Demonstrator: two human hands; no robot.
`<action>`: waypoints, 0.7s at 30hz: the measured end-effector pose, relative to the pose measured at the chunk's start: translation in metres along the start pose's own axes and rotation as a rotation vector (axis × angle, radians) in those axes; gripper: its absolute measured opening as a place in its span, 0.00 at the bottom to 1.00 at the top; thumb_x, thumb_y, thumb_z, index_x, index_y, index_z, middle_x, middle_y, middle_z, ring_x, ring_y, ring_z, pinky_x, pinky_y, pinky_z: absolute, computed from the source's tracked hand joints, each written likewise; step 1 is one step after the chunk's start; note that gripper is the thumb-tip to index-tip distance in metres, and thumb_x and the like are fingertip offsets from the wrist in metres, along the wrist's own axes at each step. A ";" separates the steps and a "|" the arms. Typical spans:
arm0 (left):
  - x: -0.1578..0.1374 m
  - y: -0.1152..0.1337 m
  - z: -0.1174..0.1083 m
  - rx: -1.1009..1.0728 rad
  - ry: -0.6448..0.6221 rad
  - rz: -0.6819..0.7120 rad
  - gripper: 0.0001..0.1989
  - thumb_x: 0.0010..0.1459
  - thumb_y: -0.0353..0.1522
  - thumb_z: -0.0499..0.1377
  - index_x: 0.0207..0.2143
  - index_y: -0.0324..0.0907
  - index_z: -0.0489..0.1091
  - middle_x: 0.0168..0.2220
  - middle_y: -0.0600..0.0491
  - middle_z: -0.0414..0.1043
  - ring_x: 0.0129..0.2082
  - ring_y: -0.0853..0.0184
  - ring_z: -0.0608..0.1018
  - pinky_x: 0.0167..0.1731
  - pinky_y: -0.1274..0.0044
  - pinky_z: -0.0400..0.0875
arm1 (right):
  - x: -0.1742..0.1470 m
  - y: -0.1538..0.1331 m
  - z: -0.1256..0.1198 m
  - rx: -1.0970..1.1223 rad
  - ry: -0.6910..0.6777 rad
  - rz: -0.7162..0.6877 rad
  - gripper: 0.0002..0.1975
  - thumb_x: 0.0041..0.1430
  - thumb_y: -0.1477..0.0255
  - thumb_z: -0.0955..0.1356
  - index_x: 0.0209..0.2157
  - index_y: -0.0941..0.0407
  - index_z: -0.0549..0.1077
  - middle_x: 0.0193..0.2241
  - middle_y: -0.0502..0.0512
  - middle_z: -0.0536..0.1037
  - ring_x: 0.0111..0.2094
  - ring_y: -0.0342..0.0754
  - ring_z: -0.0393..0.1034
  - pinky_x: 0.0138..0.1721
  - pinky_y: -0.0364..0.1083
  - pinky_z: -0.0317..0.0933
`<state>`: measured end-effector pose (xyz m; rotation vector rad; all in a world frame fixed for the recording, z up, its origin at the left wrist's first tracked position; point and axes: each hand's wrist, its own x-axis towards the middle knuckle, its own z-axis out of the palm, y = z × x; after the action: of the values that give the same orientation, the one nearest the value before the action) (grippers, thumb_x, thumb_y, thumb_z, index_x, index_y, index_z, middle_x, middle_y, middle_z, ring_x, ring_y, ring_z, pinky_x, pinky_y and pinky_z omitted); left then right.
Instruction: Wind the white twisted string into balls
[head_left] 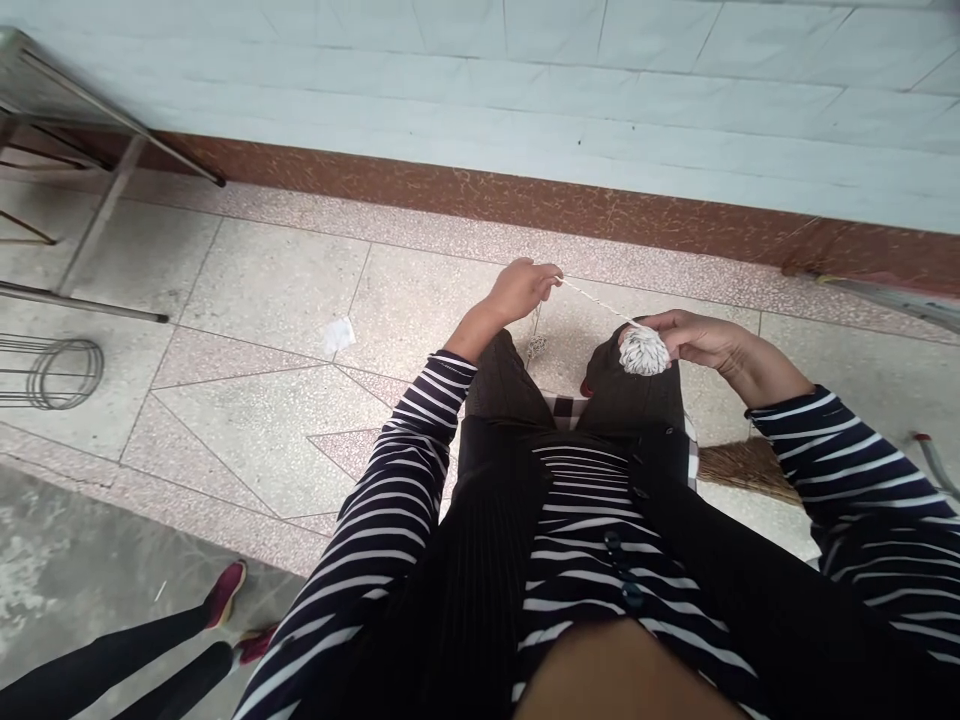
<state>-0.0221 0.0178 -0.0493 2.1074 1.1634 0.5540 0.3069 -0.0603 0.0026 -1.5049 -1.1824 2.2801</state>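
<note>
My right hand [694, 340] is closed around the back of a ball of whitish cord [645, 351], held above my knee. From the ball a length of cord [596, 298] runs up and left, pulled straight, to my left hand [525, 287]. The fingers of my left hand are pinched together on that cord. Below my left hand a thin strand hangs down towards a small tangled bunch of cord [537, 346] near the floor between my knees; whether it rests on the floor I cannot tell.
A metal-legged table [105, 210] stands at the left, with a coil of wire [66, 373] below it. A white scrap [339, 335] lies on the tiled floor. A straw broom [750, 468] is at my right. Another person's legs [142, 640] show at lower left.
</note>
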 end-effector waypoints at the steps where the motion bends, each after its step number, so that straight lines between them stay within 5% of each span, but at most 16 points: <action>1: 0.002 -0.003 -0.002 0.039 -0.010 0.002 0.12 0.71 0.31 0.57 0.36 0.44 0.80 0.29 0.53 0.79 0.36 0.63 0.79 0.68 0.64 0.63 | 0.001 0.000 -0.001 -0.007 0.014 0.024 0.20 0.32 0.74 0.80 0.34 0.59 0.84 0.30 0.55 0.84 0.25 0.44 0.74 0.25 0.41 0.70; 6: -0.004 -0.005 0.029 0.096 -0.275 -0.085 0.12 0.69 0.29 0.59 0.42 0.42 0.84 0.44 0.46 0.87 0.48 0.59 0.85 0.63 0.66 0.71 | 0.006 -0.008 -0.001 0.067 0.098 0.027 0.18 0.30 0.75 0.80 0.30 0.59 0.82 0.26 0.54 0.82 0.22 0.43 0.73 0.22 0.40 0.71; 10: -0.013 0.014 0.080 -0.337 -0.314 -0.052 0.26 0.66 0.32 0.67 0.65 0.43 0.78 0.65 0.42 0.81 0.64 0.57 0.81 0.66 0.67 0.71 | 0.010 -0.015 0.008 0.089 0.191 0.059 0.17 0.30 0.78 0.78 0.29 0.59 0.80 0.26 0.55 0.82 0.23 0.45 0.75 0.22 0.40 0.72; 12: -0.012 0.026 0.099 -0.554 -0.299 -0.026 0.32 0.64 0.34 0.70 0.69 0.42 0.74 0.68 0.40 0.77 0.67 0.56 0.79 0.68 0.66 0.70 | 0.011 -0.017 0.012 0.069 0.219 0.070 0.16 0.30 0.78 0.77 0.29 0.59 0.80 0.25 0.54 0.81 0.23 0.45 0.75 0.21 0.39 0.71; 14: -0.008 0.036 0.106 -0.662 -0.245 -0.041 0.26 0.64 0.37 0.71 0.63 0.40 0.78 0.64 0.39 0.80 0.64 0.55 0.81 0.67 0.65 0.70 | 0.010 -0.018 0.014 0.038 0.231 0.069 0.17 0.31 0.79 0.77 0.30 0.59 0.80 0.26 0.54 0.82 0.23 0.45 0.75 0.21 0.39 0.72; 17: -0.005 0.046 0.092 -0.603 -0.191 -0.063 0.13 0.68 0.38 0.67 0.41 0.37 0.83 0.43 0.45 0.86 0.46 0.61 0.85 0.57 0.69 0.74 | 0.008 -0.016 0.011 -0.018 0.278 0.030 0.17 0.33 0.79 0.79 0.32 0.59 0.81 0.29 0.55 0.83 0.26 0.44 0.76 0.23 0.39 0.73; 21: -0.019 0.057 0.051 -0.481 -0.198 -0.033 0.19 0.70 0.36 0.62 0.26 0.39 0.77 0.28 0.53 0.80 0.33 0.69 0.80 0.46 0.75 0.71 | 0.016 -0.007 -0.003 -0.124 0.560 -0.093 0.20 0.34 0.82 0.80 0.34 0.60 0.81 0.30 0.54 0.82 0.27 0.43 0.76 0.23 0.38 0.71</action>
<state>0.0334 -0.0375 -0.0449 1.6841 0.8499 0.5336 0.2998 -0.0457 -0.0045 -1.9100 -1.1969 1.5833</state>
